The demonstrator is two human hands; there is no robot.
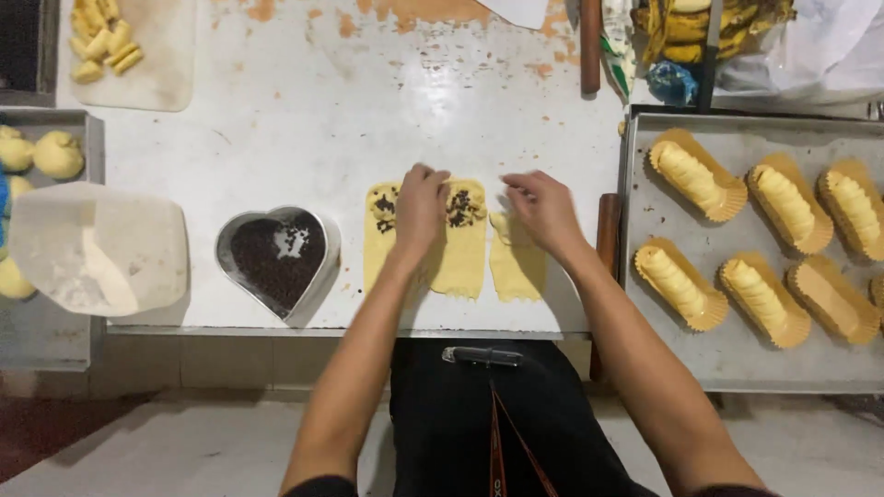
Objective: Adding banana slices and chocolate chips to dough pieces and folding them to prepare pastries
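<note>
The left hand presses curled fingers onto a flat yellow dough sheet topped with chocolate chips on the worn white surface; the right hand pinches its upper edge, beside a narrower yellow dough strip.

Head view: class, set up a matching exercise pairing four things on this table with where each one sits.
Things:
1. heart-shaped tin
2. baking tray
3. left hand
4. cutting board

Places:
A. far left corner of the table, with cut yellow pieces on it
B. on the wide dough sheet with dark chips
C. right side, holding rolls in paper cases
D. left of the dough, filled with dark chips

Pairs: 1-D, 2-C, 3-B, 4-A
</note>
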